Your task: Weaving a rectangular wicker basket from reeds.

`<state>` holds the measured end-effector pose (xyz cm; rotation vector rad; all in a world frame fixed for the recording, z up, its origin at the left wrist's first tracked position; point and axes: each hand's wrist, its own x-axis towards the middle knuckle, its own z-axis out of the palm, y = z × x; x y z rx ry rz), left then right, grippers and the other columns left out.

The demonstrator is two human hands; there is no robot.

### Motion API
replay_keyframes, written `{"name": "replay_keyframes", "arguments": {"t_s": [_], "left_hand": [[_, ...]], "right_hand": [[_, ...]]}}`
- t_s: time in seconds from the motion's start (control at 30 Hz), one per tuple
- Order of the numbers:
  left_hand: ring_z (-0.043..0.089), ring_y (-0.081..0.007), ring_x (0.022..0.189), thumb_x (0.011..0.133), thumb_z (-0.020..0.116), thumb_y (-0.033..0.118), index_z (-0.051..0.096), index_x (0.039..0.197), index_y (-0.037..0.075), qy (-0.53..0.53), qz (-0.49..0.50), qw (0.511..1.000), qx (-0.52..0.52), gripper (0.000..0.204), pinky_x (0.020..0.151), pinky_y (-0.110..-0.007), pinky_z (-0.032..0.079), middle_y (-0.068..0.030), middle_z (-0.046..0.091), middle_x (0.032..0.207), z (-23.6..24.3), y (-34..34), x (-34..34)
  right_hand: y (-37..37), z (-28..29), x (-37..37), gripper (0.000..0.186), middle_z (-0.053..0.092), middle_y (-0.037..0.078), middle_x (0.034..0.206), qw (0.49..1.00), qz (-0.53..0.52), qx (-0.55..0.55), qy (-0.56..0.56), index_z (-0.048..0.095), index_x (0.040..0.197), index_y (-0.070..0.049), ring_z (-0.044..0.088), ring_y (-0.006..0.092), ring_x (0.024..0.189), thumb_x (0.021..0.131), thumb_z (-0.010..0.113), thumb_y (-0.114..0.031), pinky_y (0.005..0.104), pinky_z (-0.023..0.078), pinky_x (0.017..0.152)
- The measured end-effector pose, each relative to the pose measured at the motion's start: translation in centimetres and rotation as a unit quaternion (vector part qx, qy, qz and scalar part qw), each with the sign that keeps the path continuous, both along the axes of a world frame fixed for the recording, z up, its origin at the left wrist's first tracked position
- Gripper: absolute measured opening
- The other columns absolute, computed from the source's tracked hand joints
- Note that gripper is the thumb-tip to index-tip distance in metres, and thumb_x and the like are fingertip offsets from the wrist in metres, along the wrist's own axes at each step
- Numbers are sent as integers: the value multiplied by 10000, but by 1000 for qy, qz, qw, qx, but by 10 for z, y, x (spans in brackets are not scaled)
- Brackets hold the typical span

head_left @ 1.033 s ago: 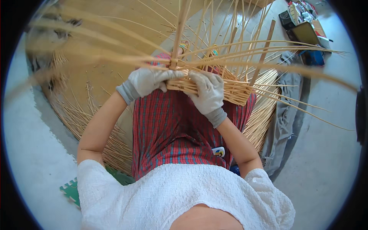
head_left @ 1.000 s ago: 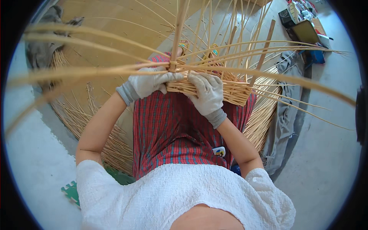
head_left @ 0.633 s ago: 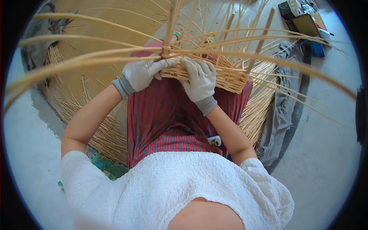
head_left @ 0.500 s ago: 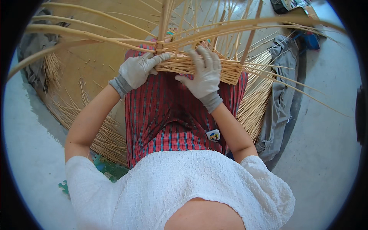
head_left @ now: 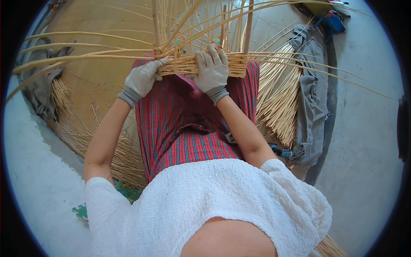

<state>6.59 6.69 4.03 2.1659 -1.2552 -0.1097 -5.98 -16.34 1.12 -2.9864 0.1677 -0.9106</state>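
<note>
- Woven wicker base point(head_left: 201, 66): rests across the lap on a red plaid skirt point(head_left: 188, 124), long stakes fanning outward.
- Left hand point(head_left: 143, 79), gloved: fingers curled, pinching a cane strand at the weave's left edge.
- Right hand point(head_left: 212, 70), gloved: fingers spread, pressing the weave flat.
- Step, as judged: weaving in progress; next, threading the strand past the adjacent stake.
- Spare cane bundle point(head_left: 282, 100): on the floor, right.

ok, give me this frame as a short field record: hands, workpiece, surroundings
left hand: grey glove, gripping the left end of the woven band
right hand: grey glove, fingers spread flat on the band's top edge
workpiece: half-woven wicker basket on the lap, upright stakes fanning upward, long loose strands trailing left
lap: red plaid skirt
right side: bundle of cut wicker rods, grey cloth beside it
floor: pale concrete
</note>
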Motion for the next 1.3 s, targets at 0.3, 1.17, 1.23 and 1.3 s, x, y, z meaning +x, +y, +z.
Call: {"name": "replay_keyframes", "arguments": {"t_s": [0.3, 1.17, 1.23, 1.3], "left_hand": [[710, -311, 891, 816, 782, 246, 466, 1395, 228, -16, 173, 979, 108, 660, 753, -425, 552, -98, 727, 933, 4, 9, -26], [673, -336, 699, 790, 764, 443, 388, 1448, 191, -124, 232, 952, 159, 798, 612, -468, 514, -94, 683, 758, -48, 20, -34], [679, -344, 733, 791, 765, 437, 396, 1439, 179, -108, 237, 955, 144, 789, 630, -461, 522, -106, 689, 791, -50, 17, -41], [691, -357, 849, 787, 787, 392, 428, 1404, 149, -130, 217, 963, 96, 754, 687, -432, 542, -136, 689, 881, -57, 1, -40]], "right_hand": [[-85, 47, -48, 1052, 498, 98, 1457, 985, -10, -56, 163, 349, 1540, -174, 373, 294, 1426, 684, 753, -633, 485, 191, 1204], [-39, 66, -56, 769, 625, 146, 1240, 974, -20, 223, 29, 496, 1384, -42, 589, 347, 1164, 790, 772, -445, 436, 445, 1013], [-43, 73, -37, 698, 661, 136, 1133, 931, -16, 364, 22, 524, 1349, -28, 636, 330, 1070, 822, 762, -418, 418, 488, 942], [-75, 41, -1, 456, 701, 79, 865, 800, 32, 598, -35, 602, 1197, 4, 711, 234, 874, 939, 688, -361, 339, 562, 778]]}}
